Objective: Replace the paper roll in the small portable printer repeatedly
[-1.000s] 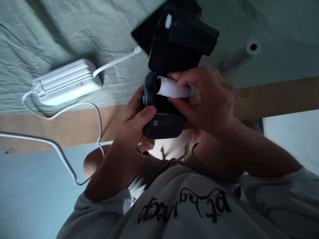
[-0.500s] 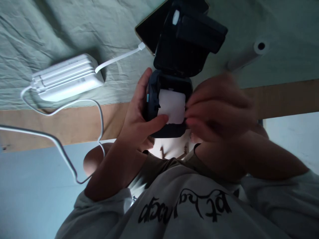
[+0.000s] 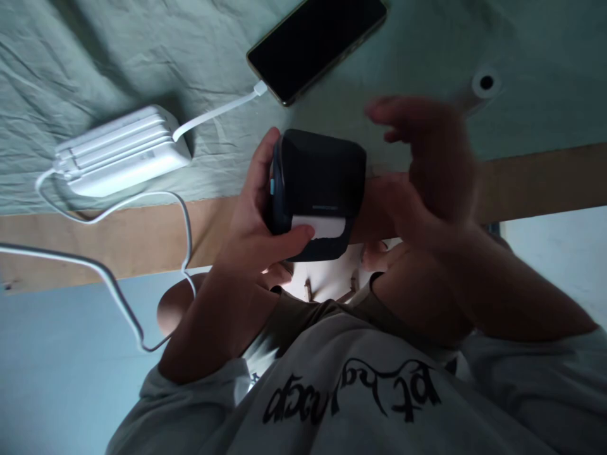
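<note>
1. Holding the black device (image 3: pixel 281 205) in my left hand (image 3: pixel 256 230), its white paper strip (image 3: pixel 329 227) under my thumb.
2. Its lid (image 3: pixel 327 167), raised beyond my left fingers half a second ago, now lies down.
3. My blurred right hand (image 3: pixel 439 174) has left the device's side, empty, fingers wide from thumb.

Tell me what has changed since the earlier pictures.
The hinged black plastic lid has swung down toward the person onto the boxy black device, covering the white paper roll; a ragged white paper strip shows at the front. The right hand has let go of that roll. The left hand still holds the device; the black rectangular phone, white ridged box and second white roll stay put.
</note>
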Available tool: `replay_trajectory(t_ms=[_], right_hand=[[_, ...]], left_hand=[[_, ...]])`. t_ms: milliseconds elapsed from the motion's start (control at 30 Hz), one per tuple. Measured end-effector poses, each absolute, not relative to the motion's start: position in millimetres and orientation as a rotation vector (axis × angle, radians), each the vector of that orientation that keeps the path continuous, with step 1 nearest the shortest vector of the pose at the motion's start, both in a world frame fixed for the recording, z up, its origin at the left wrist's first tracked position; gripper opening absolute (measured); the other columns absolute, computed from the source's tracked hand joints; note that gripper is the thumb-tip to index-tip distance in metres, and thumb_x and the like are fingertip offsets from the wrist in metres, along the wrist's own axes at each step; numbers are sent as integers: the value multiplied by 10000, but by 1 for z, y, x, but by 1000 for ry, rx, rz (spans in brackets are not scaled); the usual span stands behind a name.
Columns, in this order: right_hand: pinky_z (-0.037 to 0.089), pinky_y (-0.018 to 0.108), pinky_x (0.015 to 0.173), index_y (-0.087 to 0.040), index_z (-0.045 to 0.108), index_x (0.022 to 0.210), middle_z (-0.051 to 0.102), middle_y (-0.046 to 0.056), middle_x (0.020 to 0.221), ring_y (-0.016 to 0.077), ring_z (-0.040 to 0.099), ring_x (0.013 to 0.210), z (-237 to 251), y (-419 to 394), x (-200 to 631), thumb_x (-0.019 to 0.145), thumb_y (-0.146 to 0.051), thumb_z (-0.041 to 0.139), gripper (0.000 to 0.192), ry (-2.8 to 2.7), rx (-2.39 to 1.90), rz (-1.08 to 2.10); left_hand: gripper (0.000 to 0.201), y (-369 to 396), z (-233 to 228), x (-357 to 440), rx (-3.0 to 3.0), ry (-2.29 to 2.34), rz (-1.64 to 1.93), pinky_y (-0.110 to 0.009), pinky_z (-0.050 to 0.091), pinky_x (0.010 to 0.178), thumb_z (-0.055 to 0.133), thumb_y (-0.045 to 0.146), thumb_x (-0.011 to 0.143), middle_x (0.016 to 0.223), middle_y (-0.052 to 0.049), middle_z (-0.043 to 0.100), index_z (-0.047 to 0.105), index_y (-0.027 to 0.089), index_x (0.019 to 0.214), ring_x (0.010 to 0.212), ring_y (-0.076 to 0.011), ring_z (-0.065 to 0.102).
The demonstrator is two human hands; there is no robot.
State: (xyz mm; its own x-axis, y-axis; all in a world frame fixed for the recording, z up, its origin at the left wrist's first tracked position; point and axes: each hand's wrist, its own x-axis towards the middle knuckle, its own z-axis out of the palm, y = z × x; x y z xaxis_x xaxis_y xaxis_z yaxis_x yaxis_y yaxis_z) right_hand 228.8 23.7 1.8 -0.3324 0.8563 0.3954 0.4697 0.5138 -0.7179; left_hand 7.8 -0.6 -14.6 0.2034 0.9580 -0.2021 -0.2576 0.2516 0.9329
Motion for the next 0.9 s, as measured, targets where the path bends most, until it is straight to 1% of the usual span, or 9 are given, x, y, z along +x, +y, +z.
replay_trajectory(t_ms=[67,133,200,267,333,467,667,800,900], right_hand=[[499,408,1072,-312,455,1331,551,28,1379,214,509,1348,-7,28,227,898,-409,520,448,-2038,-999,644],[509,402,1080,-275,412,1382,536,62,1408,211,524,1336,-13,30,225,906,-416,531,511,-2102,-984,690],[517,380,1082,-261,373,1415,540,69,1403,195,550,1297,-16,31,224,911,-429,530,554,-2134,-964,724],[521,374,1076,-248,351,1427,538,80,1398,191,559,1275,-18,30,223,905,-429,542,584,-2144,-934,745],[516,392,1081,-242,353,1421,535,91,1395,202,551,1279,-18,30,222,893,-439,560,600,-2144,-924,757],[504,415,1093,-250,405,1360,532,83,1383,218,546,1267,-17,32,221,851,-460,606,586,-2062,-973,897],[545,380,1010,-258,416,1271,533,59,1314,190,572,1166,-13,38,220,793,-423,685,573,-1916,-921,1224],[509,408,1051,-247,439,1249,528,55,1342,194,542,1191,-9,38,218,819,-420,656,512,-1956,-934,1146],[503,425,1043,-254,443,1262,536,51,1345,203,539,1179,-6,36,217,831,-423,631,499,-2023,-971,1074]], left_hand=[[961,-1,-12,10,868,938,1045,-297,559,853,779,79,597,1376,-20,568,411,355,1440,1189,-230,598],[922,-2,-10,14,850,910,1062,-291,569,827,789,108,603,1372,-33,567,429,335,1421,1182,-236,603],[764,-3,-8,18,835,942,1107,-252,558,704,785,240,657,1279,-63,616,495,271,1363,1045,-214,640],[566,-4,-6,21,810,1038,1127,-228,531,613,742,348,720,1089,-69,671,582,208,1245,881,-178,646],[454,-5,-3,23,773,1118,1116,-218,503,537,709,356,751,915,-44,671,619,196,1167,730,-146,632],[473,-6,2,23,741,1162,1049,-209,413,406,690,302,758,850,-35,666,597,225,1215,588,-155,636],[392,-5,-5,24,756,1107,1098,-202,443,435,668,266,769,840,-46,667,601,168,1142,586,-130,618],[455,2,-21,19,831,1003,1140,-184,402,364,727,374,727,760,-17,624,616,157,1111,517,-122,598],[444,6,-27,16,846,975,1154,-183,415,372,732,368,729,761,-16,619,624,143,1096,524,-112,597]])
